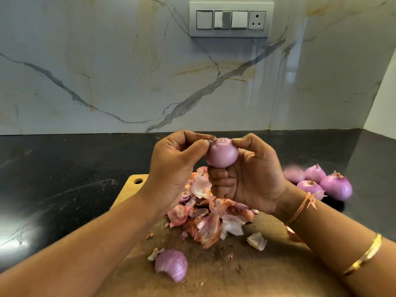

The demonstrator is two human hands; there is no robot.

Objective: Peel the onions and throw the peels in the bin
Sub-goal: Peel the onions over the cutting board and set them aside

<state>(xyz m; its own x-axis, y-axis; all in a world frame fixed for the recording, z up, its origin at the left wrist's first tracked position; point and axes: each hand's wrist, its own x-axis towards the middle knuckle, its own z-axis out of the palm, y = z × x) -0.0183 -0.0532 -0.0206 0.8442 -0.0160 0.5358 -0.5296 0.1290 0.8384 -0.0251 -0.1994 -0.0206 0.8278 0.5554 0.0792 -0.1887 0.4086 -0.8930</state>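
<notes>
Over the wooden board (133, 188), pinching the tip of the onion (222, 154) with left hand (171, 168). Held in the air above a heap of peels (206, 218). Gripped from below with right hand (254, 181), thumb on top. Farther right, on the dark counter (364, 159), other onions (323, 184) clustered close together.

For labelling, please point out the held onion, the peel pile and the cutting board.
held onion (222, 154), head view, smooth front side
peel pile (209, 227), head view, middle peel
cutting board (128, 194), head view, bare corner by hole
</notes>
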